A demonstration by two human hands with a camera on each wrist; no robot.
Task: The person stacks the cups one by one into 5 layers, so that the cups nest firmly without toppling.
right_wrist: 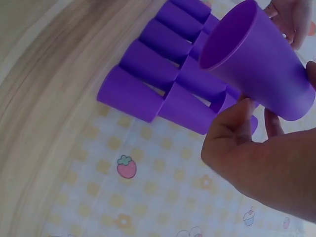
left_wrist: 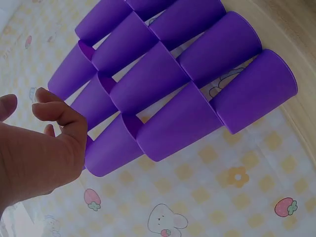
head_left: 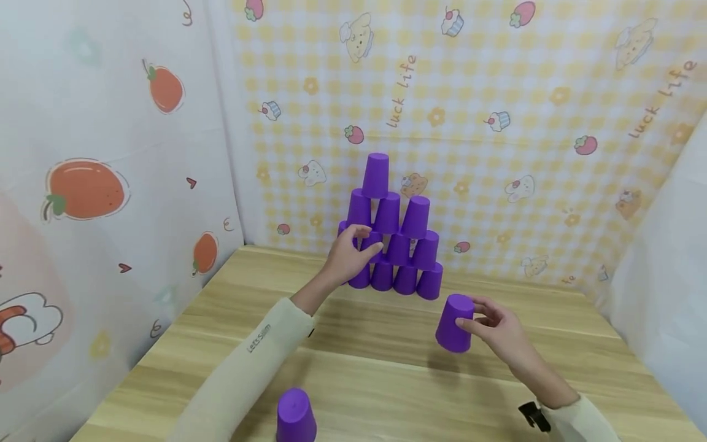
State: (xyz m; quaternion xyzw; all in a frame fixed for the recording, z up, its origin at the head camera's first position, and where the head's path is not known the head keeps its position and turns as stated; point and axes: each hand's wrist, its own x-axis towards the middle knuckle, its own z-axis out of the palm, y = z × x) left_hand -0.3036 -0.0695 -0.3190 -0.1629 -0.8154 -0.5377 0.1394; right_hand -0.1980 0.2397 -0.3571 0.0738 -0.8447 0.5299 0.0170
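Purple cups stand mouth down in a stepped stack at the back of the table. Its highest cup [head_left: 376, 176] bridges the left and middle cups of a row of three. Close in front of the stack's left side, my left hand [head_left: 348, 255] holds nothing, its fingers loosely bent and thumb apart; the left wrist view shows it beside the tilted-looking rows [left_wrist: 153, 79]. My right hand [head_left: 499, 328] pinches another purple cup [head_left: 454, 322] near its base, mouth down, to the right of the stack. In the right wrist view, this held cup [right_wrist: 266, 64] overlaps the stack.
One more purple cup [head_left: 295, 416] stands mouth down at the table's near side, by my left sleeve [head_left: 248, 362]. A checked cloth [head_left: 497, 202] hangs right behind the stack, and a white printed cloth [head_left: 110, 135] borders the left side of the wooden table [head_left: 375, 368].
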